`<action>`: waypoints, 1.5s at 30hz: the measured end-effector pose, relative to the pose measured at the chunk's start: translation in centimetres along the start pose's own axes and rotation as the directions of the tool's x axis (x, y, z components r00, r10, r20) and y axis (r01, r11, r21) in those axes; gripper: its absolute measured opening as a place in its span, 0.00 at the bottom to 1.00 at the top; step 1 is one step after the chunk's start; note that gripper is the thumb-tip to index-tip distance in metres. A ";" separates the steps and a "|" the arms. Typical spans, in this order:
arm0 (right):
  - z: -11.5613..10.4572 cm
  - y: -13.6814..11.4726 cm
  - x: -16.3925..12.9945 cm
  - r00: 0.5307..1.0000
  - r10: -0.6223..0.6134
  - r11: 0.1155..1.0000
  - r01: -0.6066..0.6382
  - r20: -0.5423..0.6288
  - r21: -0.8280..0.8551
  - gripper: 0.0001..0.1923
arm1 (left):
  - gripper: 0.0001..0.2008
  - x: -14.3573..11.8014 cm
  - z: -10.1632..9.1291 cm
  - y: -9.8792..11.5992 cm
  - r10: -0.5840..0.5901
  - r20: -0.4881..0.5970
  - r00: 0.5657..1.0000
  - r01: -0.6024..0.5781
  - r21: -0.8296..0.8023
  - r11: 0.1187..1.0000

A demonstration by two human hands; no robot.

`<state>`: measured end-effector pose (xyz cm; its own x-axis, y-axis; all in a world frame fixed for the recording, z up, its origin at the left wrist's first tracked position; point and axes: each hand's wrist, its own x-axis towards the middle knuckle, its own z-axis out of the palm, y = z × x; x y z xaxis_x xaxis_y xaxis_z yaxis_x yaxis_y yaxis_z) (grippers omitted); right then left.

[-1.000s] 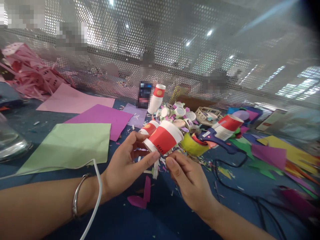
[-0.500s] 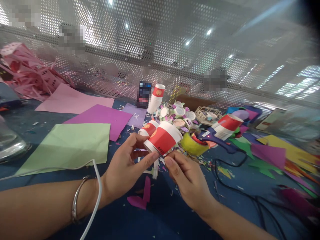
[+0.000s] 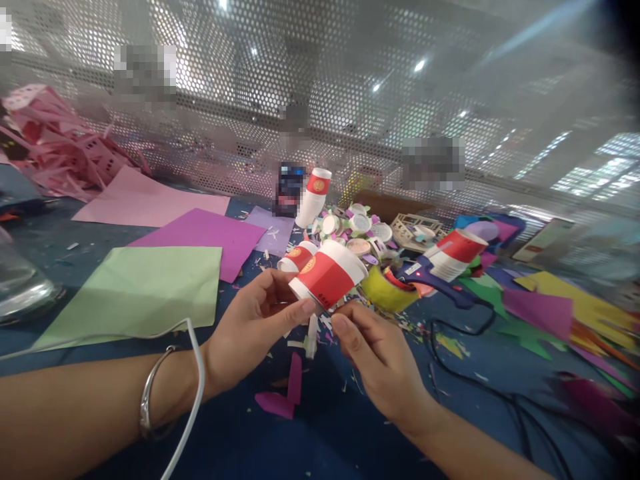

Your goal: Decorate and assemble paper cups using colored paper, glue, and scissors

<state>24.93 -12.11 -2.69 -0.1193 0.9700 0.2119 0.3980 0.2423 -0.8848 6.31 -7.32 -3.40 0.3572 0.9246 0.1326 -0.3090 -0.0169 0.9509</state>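
Two hands meet at one red-and-white paper cup (image 3: pixel 327 275), held tilted above the blue table (image 3: pixel 320 433). Left hand (image 3: pixel 250 330) pinches its base, thumb and fingers closed on it. Right hand (image 3: pixel 383 360) fingertips touch its lower edge; grip unclear. Glue gun (image 3: pixel 433 279) lies near, right.

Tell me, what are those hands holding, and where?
A red-and-white paper cup, tilted. The left hand pinches its bottom end; the right hand touches its lower edge.

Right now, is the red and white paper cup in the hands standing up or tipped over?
Tipped. The red and white paper cup lies sideways between the left hand and right hand, rim pointing up-right.
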 end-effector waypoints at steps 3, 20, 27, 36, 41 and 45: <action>-0.1 0.1 0.0 1.000 0.010 1.000 -0.010 0.003 0.017 0.20 | 0.14 0.0 0.0 -0.1 0.021 0.011 1.000 -0.022 0.033 0.999; -0.4 -0.1 0.1 1.000 -0.021 0.999 0.021 0.013 -0.033 0.20 | 0.15 -0.1 0.1 -0.2 0.036 0.016 0.999 -0.036 0.058 0.998; -0.4 0.1 0.2 0.997 -0.055 0.998 0.055 0.048 0.004 0.17 | 0.18 -0.1 0.1 -0.4 0.022 0.065 0.998 -0.027 0.071 0.997; -0.5 -0.1 0.1 0.992 -0.119 0.989 0.122 0.036 -0.085 0.14 | 0.18 -0.2 0.1 -0.8 0.048 0.064 0.997 -0.052 0.064 0.997; -0.6 0.1 0.1 0.993 -0.115 0.987 0.118 0.030 -0.111 0.15 | 0.19 0.0 0.0 -0.8 0.056 0.042 0.998 -0.059 0.076 0.995; -0.6 0.2 0.1 0.997 -0.065 0.995 0.068 0.043 -0.076 0.16 | 0.18 -0.1 -0.1 -0.7 0.068 0.044 0.997 -0.072 0.105 0.992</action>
<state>25.51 -12.00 -2.60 -0.1842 0.9503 0.2511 0.4570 0.3090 -0.8341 6.45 -7.39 -4.11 0.3740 0.9036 0.2089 -0.2401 -0.1232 0.9629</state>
